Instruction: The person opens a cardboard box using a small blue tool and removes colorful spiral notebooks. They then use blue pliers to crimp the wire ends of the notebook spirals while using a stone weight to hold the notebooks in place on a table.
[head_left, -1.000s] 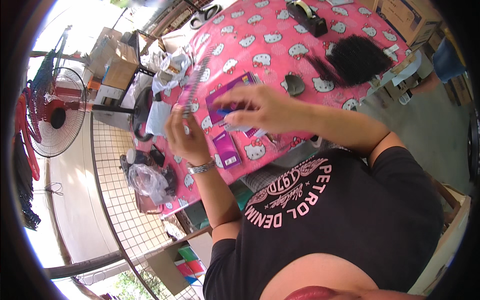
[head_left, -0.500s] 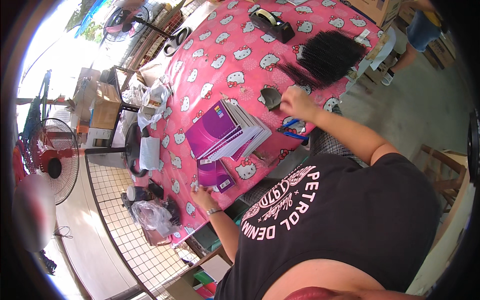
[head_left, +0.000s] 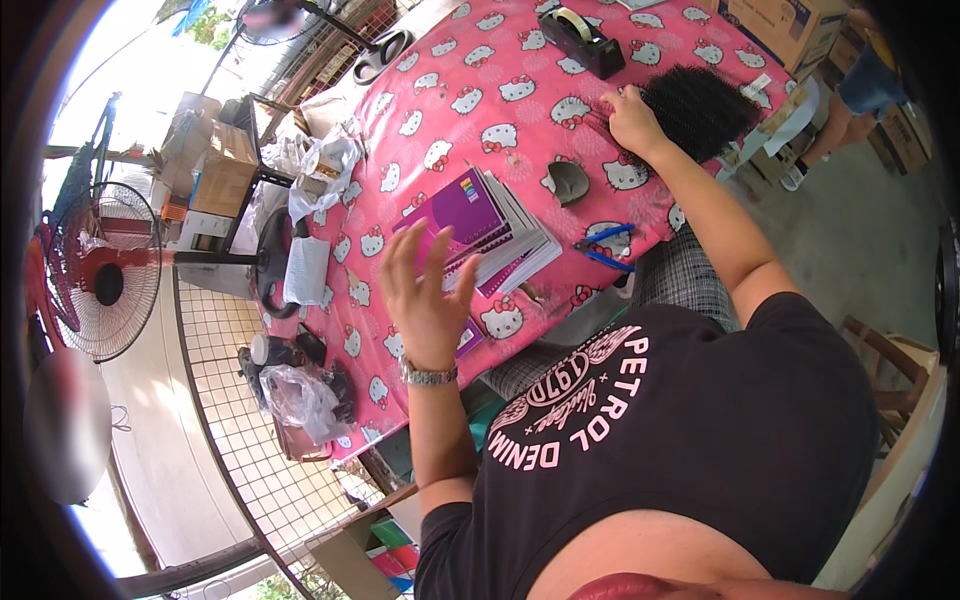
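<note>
My left hand [head_left: 422, 295] is raised over the notebooks, fingers spread and holding nothing. Below it, a stack of purple-covered spiral notebooks [head_left: 462, 212] lies fanned out, white page edges facing right. A smaller purple notebook [head_left: 468, 338] shows partly behind my left wrist. My right hand [head_left: 636, 122] reaches to the left edge of a pile of black spiral binding coils [head_left: 700, 112]. Its fingers are curled together there; whatever is between them is hidden. Blue-handled pliers [head_left: 607, 245] lie near the table edge, and a dark grey cupped piece [head_left: 567, 182] rests between them and my right hand.
A pink patterned cloth covers the table [head_left: 440, 105]. A black tape dispenser [head_left: 582, 45] and a cardboard box [head_left: 785, 30] are at the far side. Plastic bags [head_left: 325, 170] and fans [head_left: 108, 285] line the left. Another person's leg [head_left: 835, 135] shows at right.
My left hand has lifted from the small purple notebook and opened above the stack. My right hand has moved from beside the grey piece away to the black coils.
</note>
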